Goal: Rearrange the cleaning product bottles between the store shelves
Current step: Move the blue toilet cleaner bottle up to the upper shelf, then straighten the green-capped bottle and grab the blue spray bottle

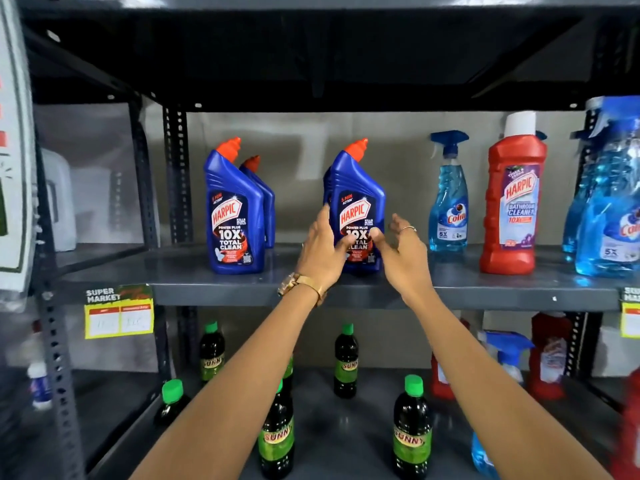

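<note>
**Two hands at the blue Harpic bottle, centre of the frame**

The left hand (323,249) was wrapped around the lower left side of a blue Harpic bottle (358,206), thumb across the label and fingers curled behind, gripping it. The right hand (403,252) stood open just right of the same bottle, its thumb touching the label's lower right and its fingers spread free of the plastic. A gold watch (294,284) sat on the left wrist and a ring (408,228) on a right finger.

The held bottle stood upright on the grey middle shelf (214,292), near the centre of the frame, with another blue one partly hidden behind it. To its left stood a second pair of blue Harpic bottles (233,216), one behind the other. To the right were a blue Colin spray bottle (448,202), a red Harpic bathroom cleaner (514,202), and more blue sprays (609,209) at the right edge.

On the lower shelf, dark Sunny bottles with green caps (412,427) stood apart. A yellow price tag (119,315) hung at the lower left of the shelf edge.
</note>
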Tool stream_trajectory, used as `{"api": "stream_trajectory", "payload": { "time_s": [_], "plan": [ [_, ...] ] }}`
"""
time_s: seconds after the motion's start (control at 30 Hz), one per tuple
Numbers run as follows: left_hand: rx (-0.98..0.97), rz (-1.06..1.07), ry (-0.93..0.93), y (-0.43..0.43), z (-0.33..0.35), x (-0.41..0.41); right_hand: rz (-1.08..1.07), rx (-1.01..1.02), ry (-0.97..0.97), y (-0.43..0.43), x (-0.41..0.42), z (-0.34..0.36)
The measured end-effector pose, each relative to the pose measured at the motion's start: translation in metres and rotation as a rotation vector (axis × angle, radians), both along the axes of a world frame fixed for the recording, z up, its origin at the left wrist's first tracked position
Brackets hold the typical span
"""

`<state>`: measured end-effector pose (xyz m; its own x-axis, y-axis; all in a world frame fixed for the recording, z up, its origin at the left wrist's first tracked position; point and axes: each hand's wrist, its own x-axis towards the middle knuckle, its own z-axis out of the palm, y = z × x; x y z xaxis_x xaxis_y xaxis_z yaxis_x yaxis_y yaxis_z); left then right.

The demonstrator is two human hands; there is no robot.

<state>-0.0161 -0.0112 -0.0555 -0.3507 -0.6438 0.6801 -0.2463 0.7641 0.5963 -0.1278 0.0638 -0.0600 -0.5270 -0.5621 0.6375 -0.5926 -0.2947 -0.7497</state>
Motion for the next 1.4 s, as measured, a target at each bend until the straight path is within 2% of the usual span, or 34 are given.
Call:
{"api": "stream_trajectory", "payload": {
  "time_s": [0.13,0.23,0.3,0.37,0.43,0.57,0.67,0.77,0.87,1.1,1.4],
  "plan": [
    [-0.512,0.234,0.14,0.03,-0.037,-0.001,-0.073,-0.292,0.135,0.036,0.013,-0.041],
    [-0.738,0.148,0.184,0.042,-0.095,-0.009,-0.261,-0.415,0.189,0.052,0.007,-0.106],
    [-0.766,0.041,0.18,0.045,-0.123,-0.006,-0.305,-0.44,0.13,0.057,0.004,-0.139],
    [-0.572,-0.115,0.154,0.056,-0.159,-0.011,-0.321,-0.344,0.0,0.065,-0.011,-0.186],
    [-0.381,-0.168,0.146,0.07,-0.197,-0.013,-0.314,-0.247,-0.156,0.076,-0.025,-0.237],
    [0.091,-0.23,0.09,0.082,-0.266,-0.032,-0.087,0.08,-0.526,0.086,-0.044,-0.305],
    [0.521,-0.284,0.023,0.079,-0.3,-0.042,0.099,0.229,-0.555,0.081,-0.042,-0.316],
    [0.741,-0.256,-0.027,0.075,-0.325,-0.044,0.112,0.228,-0.547,0.071,-0.037,-0.32],
    [0.804,-0.218,0.007,0.07,-0.337,-0.042,0.079,0.265,-0.493,0.056,-0.032,-0.324],
    [0.778,-0.048,0.119,0.047,-0.346,-0.012,0.107,0.262,-0.428,0.025,0.011,-0.328],
    [0.746,-0.077,0.083,0.036,-0.35,0.009,0.054,0.242,-0.411,0.019,0.028,-0.334]
  ]
}}
